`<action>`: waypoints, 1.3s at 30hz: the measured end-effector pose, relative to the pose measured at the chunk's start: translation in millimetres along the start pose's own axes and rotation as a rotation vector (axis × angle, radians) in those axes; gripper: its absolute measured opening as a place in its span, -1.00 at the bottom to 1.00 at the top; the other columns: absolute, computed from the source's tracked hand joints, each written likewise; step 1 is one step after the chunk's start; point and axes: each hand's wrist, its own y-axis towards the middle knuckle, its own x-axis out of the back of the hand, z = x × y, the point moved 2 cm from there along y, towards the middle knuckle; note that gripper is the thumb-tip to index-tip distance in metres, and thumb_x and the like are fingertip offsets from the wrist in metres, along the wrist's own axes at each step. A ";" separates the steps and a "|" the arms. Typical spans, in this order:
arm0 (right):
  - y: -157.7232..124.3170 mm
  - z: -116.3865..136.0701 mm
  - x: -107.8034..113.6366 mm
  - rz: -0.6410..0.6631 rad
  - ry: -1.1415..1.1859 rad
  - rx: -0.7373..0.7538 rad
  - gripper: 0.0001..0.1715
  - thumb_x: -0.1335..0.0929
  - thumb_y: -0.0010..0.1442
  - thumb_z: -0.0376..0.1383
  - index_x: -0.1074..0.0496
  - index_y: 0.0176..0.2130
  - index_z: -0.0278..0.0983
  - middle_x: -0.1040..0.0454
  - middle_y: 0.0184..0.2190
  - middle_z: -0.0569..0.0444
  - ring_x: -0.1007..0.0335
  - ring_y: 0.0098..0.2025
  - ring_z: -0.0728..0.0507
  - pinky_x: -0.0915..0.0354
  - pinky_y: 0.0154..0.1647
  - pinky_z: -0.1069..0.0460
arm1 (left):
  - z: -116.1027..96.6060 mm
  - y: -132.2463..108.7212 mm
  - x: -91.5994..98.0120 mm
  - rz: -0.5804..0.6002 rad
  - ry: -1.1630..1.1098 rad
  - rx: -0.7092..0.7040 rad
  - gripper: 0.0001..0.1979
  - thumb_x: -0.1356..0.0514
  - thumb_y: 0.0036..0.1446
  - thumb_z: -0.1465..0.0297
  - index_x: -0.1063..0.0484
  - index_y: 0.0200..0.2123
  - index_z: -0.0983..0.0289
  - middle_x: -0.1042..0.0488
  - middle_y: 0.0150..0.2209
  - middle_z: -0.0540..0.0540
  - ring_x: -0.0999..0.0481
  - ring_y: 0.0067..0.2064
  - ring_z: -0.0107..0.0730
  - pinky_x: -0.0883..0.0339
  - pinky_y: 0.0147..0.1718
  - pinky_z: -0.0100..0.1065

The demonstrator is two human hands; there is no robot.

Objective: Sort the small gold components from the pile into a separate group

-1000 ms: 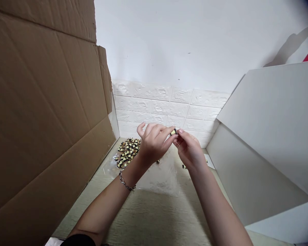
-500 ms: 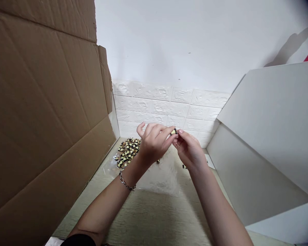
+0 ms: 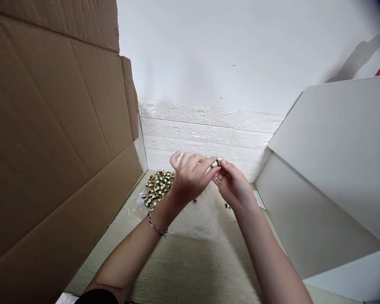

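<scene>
A small coil [image 3: 215,163], yellow-taped in the middle with black ends, is held up between my two hands above the table. My left hand [image 3: 191,175] pinches one end of it between thumb and forefinger, with the little finger raised. At the coil's other end, my right hand [image 3: 236,183] has thumb and fingers closed on its thin leads or pins, too small to make out well. Behind my left wrist lies a pile of similar yellow and black coils [image 3: 158,188], partly hidden by that hand.
Clear plastic sheeting [image 3: 196,223] lies under the pile on the pale table [image 3: 177,261]. Single pieces sit near the middle and by a few coils [image 3: 227,206] at right. Cardboard [image 3: 60,139] walls the left side, white panels [image 3: 319,202] the right, a brick-patterned wall [image 3: 190,131] the back.
Both hands keep the coil in nearly the same place. The coil and the right fingertips have shifted very slightly to the right.
</scene>
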 end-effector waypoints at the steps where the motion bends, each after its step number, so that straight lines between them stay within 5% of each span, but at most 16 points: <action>1: -0.4 0.3 -0.2 -0.007 0.004 -0.005 -0.90 -0.42 -0.17 -0.30 -0.43 -0.56 -0.29 -0.41 -0.61 0.22 -0.25 -0.58 0.12 -0.20 -0.56 0.20 | 0.0 -0.1 0.0 -0.004 -0.004 -0.002 -0.86 -0.16 0.00 0.28 -0.42 -0.35 0.18 -0.42 -0.51 -0.04 -0.36 -0.39 -0.47 0.12 -0.07 -0.20; 19: 0.5 1.9 4.3 -0.009 -0.039 -0.050 -0.87 -0.43 -0.19 -0.27 -0.42 -0.56 -0.27 -0.40 -0.62 0.23 -0.26 -0.57 0.12 -0.21 -0.54 0.20 | 1.3 -0.5 -1.5 0.027 -0.053 0.049 -0.86 -0.17 -0.01 0.29 -0.42 -0.35 0.18 -0.43 -0.48 -0.04 -0.37 -0.37 -0.47 0.10 -0.09 -0.23; 39: 3.1 21.4 17.2 0.002 -0.393 0.193 -0.85 -0.39 -0.13 -0.32 -0.42 -0.66 -0.28 -0.37 -0.65 0.18 -0.21 -0.52 0.08 -0.13 -0.36 0.12 | -2.5 -3.4 -5.6 0.094 -0.081 0.061 -0.87 -0.14 0.03 0.27 -0.39 -0.35 0.16 -0.43 -0.47 -0.07 -0.36 -0.35 -0.47 0.10 -0.09 -0.22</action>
